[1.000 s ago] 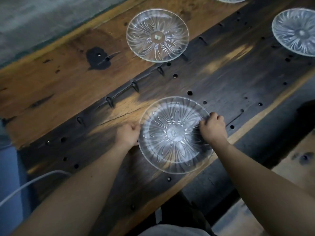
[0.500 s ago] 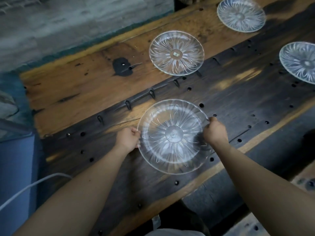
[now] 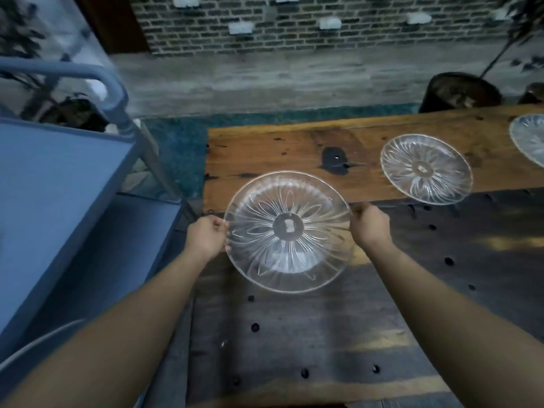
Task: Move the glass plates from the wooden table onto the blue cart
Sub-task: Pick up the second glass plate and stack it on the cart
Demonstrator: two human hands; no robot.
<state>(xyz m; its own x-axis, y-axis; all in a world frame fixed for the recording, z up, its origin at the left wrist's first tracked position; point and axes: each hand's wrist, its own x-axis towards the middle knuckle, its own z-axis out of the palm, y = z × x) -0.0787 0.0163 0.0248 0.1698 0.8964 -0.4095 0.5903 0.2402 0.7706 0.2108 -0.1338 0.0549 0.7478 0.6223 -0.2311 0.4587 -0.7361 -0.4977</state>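
Note:
I hold a clear glass plate with a flower pattern above the left end of the wooden table. My left hand grips its left rim and my right hand grips its right rim. The plate is tilted slightly toward me and is off the wood. A second glass plate lies flat on the table to the right, and part of a third plate shows at the right edge. The blue cart stands to the left of the table.
The cart has a grey tubular handle and a lower shelf. A white cable curves at the lower left. A brick wall and a dark plant pot stand beyond the table. Dark holes dot the near half of the table.
Both hands have lifted the plate off the table and carried it leftward toward the table's end. My view has swung left and up, bringing the blue cart and the wall into sight.

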